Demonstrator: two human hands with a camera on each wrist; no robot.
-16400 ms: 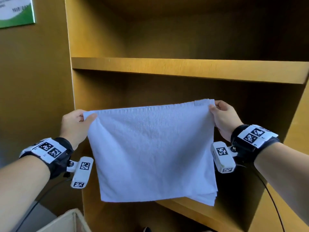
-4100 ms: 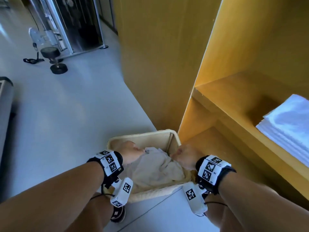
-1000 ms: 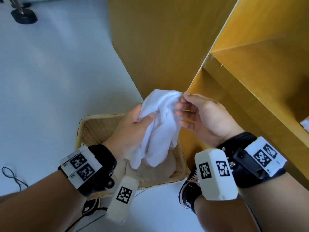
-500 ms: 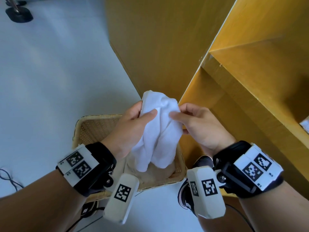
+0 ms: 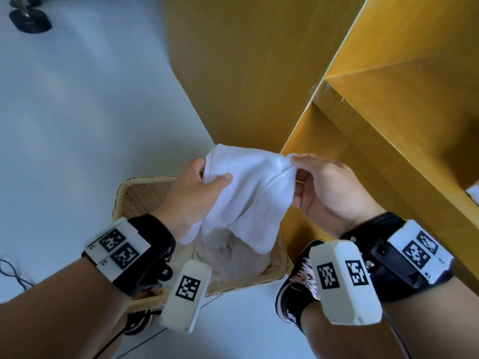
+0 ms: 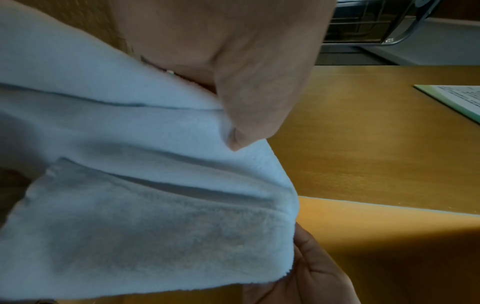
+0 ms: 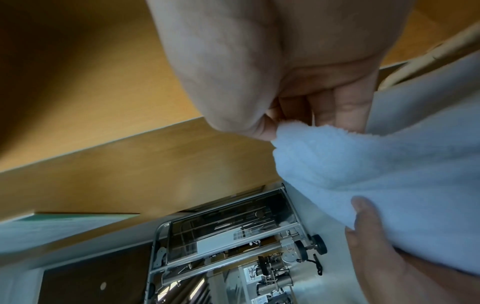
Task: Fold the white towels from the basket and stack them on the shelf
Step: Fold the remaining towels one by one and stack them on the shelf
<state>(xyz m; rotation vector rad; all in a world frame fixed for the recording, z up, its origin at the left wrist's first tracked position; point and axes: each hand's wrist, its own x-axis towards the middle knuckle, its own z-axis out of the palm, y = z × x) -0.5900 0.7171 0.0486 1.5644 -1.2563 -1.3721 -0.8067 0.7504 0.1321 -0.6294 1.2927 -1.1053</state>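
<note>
Above the wicker basket point(image 5: 145, 200), from the head view, we hold one white towel point(image 5: 248, 193) bunched between both hands, beside the yellow shelf unit point(image 5: 388, 141). Our left hand point(image 5: 191, 200) clamps a thick gather under its thumb; our right hand point(image 5: 329, 190) pinches only a small tip of cloth. The lower folds hang into the basket, over the crumpled cloth point(image 5: 233, 257) lying there, so we judge that spreading the towel could snag or drag it.

At the left wrist, the thumb point(image 6: 259, 98) presses several layers of the towel point(image 6: 145, 185) together. If we pull from here, we may open the wrong layers and get a skewed fold.

At the right wrist, thumb and fingers point(image 7: 348, 111) nip a little nub of the towel point(image 7: 376, 174), and we cannot tell whether it is a true corner. So thin a hold may slip when we stretch the cloth, dropping that side back toward the basket.
</note>
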